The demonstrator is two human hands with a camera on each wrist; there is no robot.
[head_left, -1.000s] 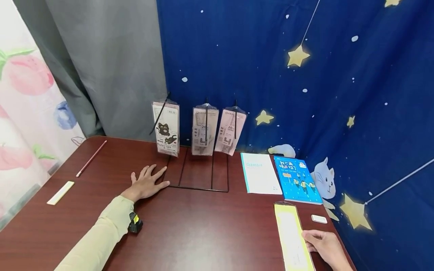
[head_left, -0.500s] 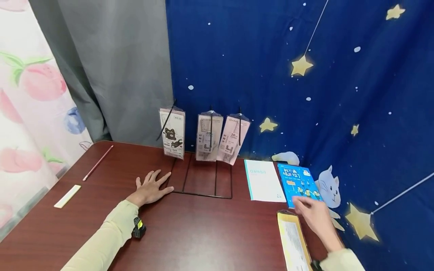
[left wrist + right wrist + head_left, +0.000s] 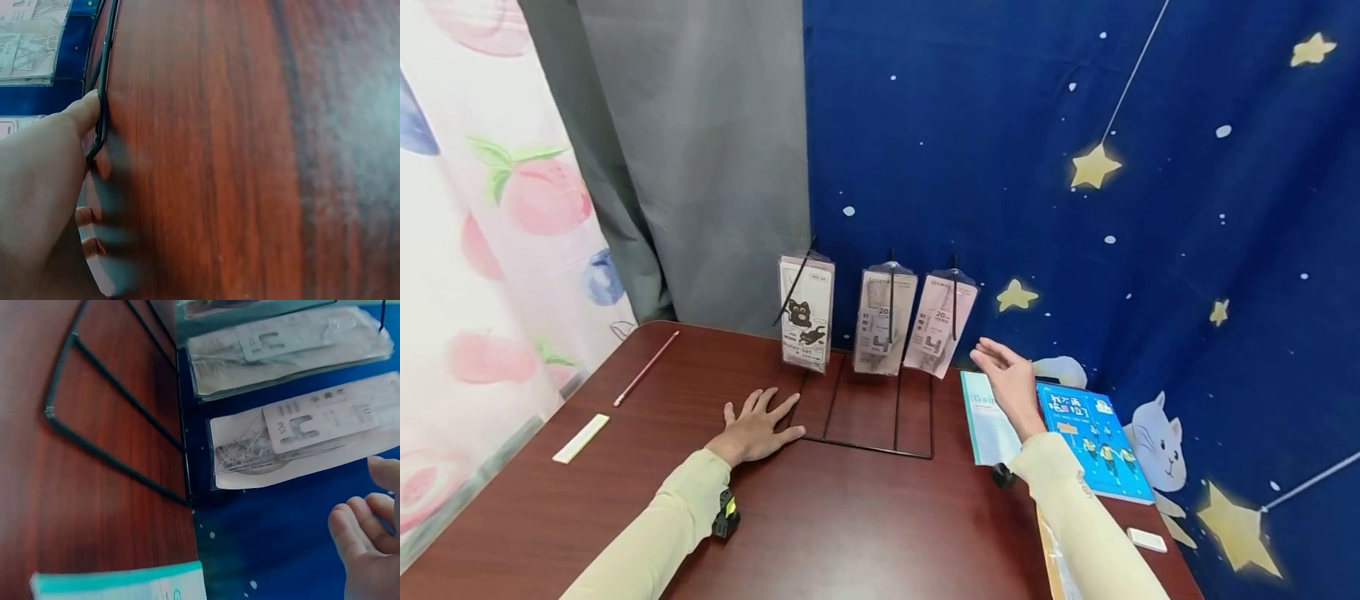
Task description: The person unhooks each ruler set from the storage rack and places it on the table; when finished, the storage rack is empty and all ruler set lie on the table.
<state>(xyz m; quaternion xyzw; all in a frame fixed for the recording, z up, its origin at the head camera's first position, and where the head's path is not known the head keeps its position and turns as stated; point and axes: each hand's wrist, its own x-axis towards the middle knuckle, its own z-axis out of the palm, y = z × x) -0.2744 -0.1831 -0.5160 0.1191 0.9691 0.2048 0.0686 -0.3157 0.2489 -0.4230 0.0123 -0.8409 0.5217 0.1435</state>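
A black wire rack (image 3: 868, 448) stands on the table, three packaged ruler sets hanging from its hooks. The left pack (image 3: 806, 312) shows black cats; the middle pack (image 3: 884, 321) and the pink right pack (image 3: 942, 325) carry a "20" label. My left hand (image 3: 758, 429) rests palm down, fingers spread, at the rack base's left front corner. In the left wrist view, its thumb (image 3: 87, 112) touches the wire. My right hand (image 3: 1009, 383) is raised beside the right pack, apart from it. In the right wrist view its fingers (image 3: 356, 525) are slightly bent around nothing.
A white-and-teal booklet (image 3: 988, 417) and a blue book (image 3: 1101, 446) lie right of the rack. A yellow-edged pack (image 3: 1051, 554) is mostly under my right sleeve. An eraser (image 3: 1147, 540), a pencil (image 3: 647, 368) and a pale strip (image 3: 582, 438) lie near the table's sides.
My right hand has let go of the yellow-edged pack, leaving it on the table, and has moved up and left toward the hanging packs. The left hand stays at the rack base.
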